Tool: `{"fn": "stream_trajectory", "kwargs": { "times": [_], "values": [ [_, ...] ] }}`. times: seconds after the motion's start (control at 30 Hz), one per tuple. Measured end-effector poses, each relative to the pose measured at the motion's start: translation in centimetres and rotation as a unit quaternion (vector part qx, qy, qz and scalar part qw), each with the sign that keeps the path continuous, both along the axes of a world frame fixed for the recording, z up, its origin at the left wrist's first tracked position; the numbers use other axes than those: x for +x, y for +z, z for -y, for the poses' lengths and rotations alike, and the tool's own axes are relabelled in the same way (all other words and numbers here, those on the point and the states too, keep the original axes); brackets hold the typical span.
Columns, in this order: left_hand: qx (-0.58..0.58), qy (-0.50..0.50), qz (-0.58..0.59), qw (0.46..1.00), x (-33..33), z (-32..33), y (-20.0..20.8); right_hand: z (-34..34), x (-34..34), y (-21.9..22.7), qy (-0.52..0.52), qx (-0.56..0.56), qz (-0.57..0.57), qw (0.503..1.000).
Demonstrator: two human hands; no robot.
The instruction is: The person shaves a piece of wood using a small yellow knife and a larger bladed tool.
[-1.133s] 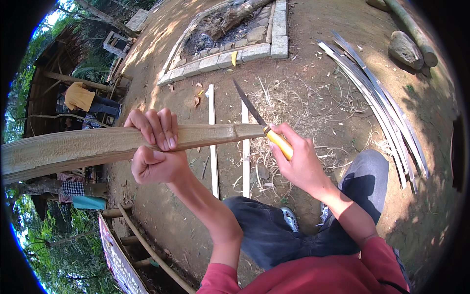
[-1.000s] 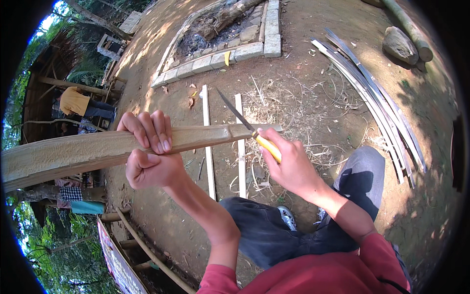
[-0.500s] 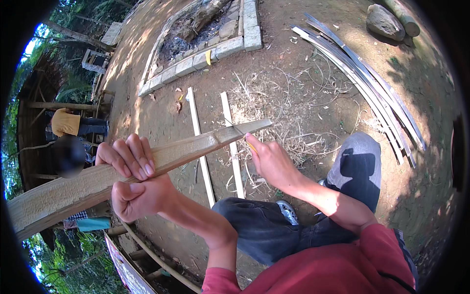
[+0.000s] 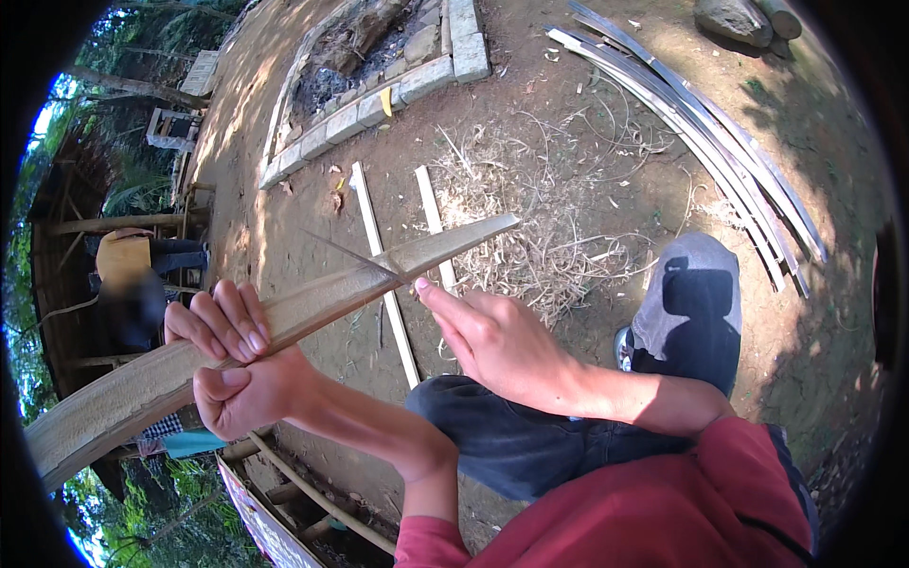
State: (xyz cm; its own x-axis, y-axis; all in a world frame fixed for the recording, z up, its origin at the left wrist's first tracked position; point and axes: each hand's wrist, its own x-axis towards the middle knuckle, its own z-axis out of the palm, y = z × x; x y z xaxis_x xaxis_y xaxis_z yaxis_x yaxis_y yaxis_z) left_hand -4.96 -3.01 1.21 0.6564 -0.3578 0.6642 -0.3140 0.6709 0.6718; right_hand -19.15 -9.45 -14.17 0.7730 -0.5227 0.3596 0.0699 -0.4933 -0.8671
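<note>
A long, pale wooden plank [image 4: 317,308] runs slantwise from the lower left, narrowing to a tapered tip over the ground. My left hand [image 4: 232,355] is wrapped round its middle, thumb on the near side and fingers over the top. Closed on the handle of a knife, my right hand [image 4: 502,336] is near the start of the taper; most of that handle is hidden. The thin dark knife blade [image 4: 350,254] crosses the plank's upper face and sticks out past the far edge.
Wood shavings [image 4: 530,227] litter the dirt beyond the plank, beside two pale strips [image 4: 367,204]. A bundle of long, bent strips [image 4: 701,133] lies at right, near a stone [image 4: 734,21]. Stone edging [image 4: 341,126] borders a pit. A person in yellow [image 4: 126,256] is under a shelter at left.
My right hand and the knife have moved left along the plank, away from its tip. My left hand still grips the plank, and both have shifted slightly left in view.
</note>
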Motion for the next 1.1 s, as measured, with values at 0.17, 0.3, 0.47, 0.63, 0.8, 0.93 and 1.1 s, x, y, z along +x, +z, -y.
{"fn": "stream_trajectory", "kwargs": {
  "times": [0.17, 0.3, 0.47, 0.63, 0.8, 0.93, 1.1],
  "values": [
    [-0.002, 0.016, -0.007, 1.0, -0.4, 0.3, 0.0, 0.1, 0.3, -0.4, 0.002, 0.006, 0.024, 1.0],
    [-0.005, 0.004, -0.007, 1.0, -0.5, -0.1, -0.3, -0.6, -1.2, 2.1, 0.013, -0.014, 0.023, 1.0],
    [0.0, 0.001, 0.017, 1.0, -0.6, -0.2, 0.0, 1.1, 0.8, -2.6, 0.014, -0.001, 0.027, 1.0],
    [-0.005, 0.02, -0.001, 1.0, -0.8, 0.1, -0.4, -0.1, 0.3, -1.2, 0.0, 0.024, -0.012, 1.0],
    [-0.003, -0.012, -0.003, 1.0, 0.0, -0.8, -0.2, 0.1, 0.3, -0.5, 0.021, 0.007, 0.012, 1.0],
    [-0.009, 0.003, -0.013, 1.0, -0.6, 0.0, -0.5, 1.0, 1.7, -4.9, -0.007, 0.042, -0.049, 0.998],
    [0.002, -0.015, -0.004, 1.0, 0.2, -1.1, -0.3, 0.5, 0.9, -0.7, 0.02, 0.053, 0.019, 0.998]
  ]
}}
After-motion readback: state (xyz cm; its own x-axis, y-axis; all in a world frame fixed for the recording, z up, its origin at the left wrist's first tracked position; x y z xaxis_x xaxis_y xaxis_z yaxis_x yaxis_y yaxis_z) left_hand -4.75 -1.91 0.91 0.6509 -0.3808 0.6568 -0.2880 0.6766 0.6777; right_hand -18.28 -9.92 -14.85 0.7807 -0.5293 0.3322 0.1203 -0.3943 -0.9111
